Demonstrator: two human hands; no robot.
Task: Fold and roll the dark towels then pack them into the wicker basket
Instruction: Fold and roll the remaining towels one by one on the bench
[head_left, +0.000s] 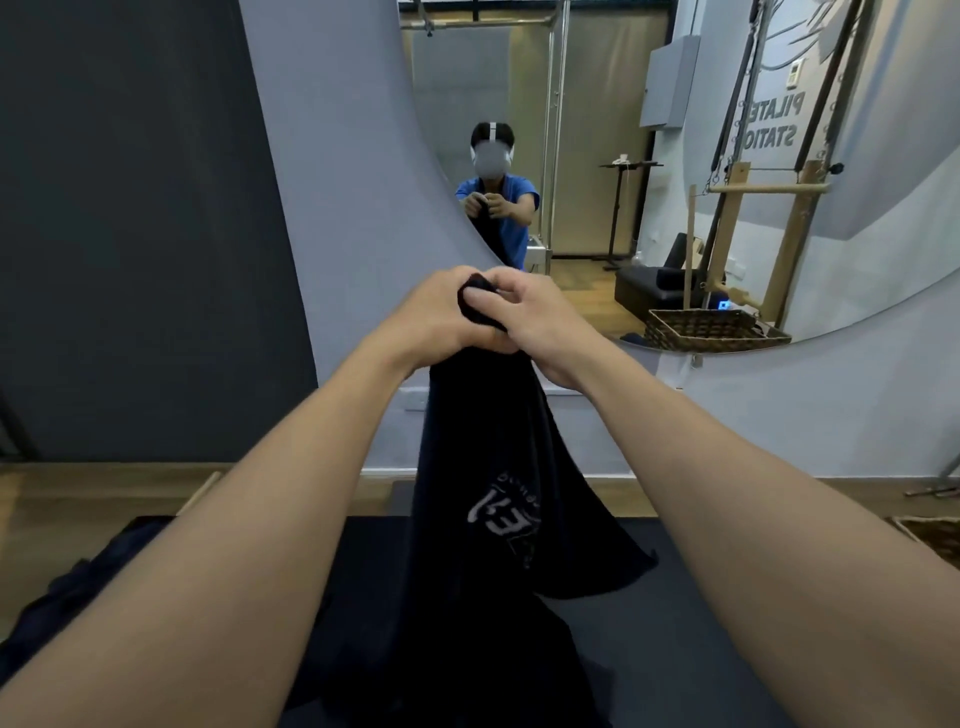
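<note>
Hanging from clenched fingers, a towel is held up.
Its top is gripped by left hand and right hand, tail draped on the bench.

Head-worn wide-angle view, facing a wall mirror, perhaps tilted slightly down

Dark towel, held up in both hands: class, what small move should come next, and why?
Probably slide the left hand and right hand apart along the top edge of the towel. Both grip it bunched together, so it hangs in a narrow drape onto the dark padded surface; spreading it likely has to come before any neat fold.
</note>
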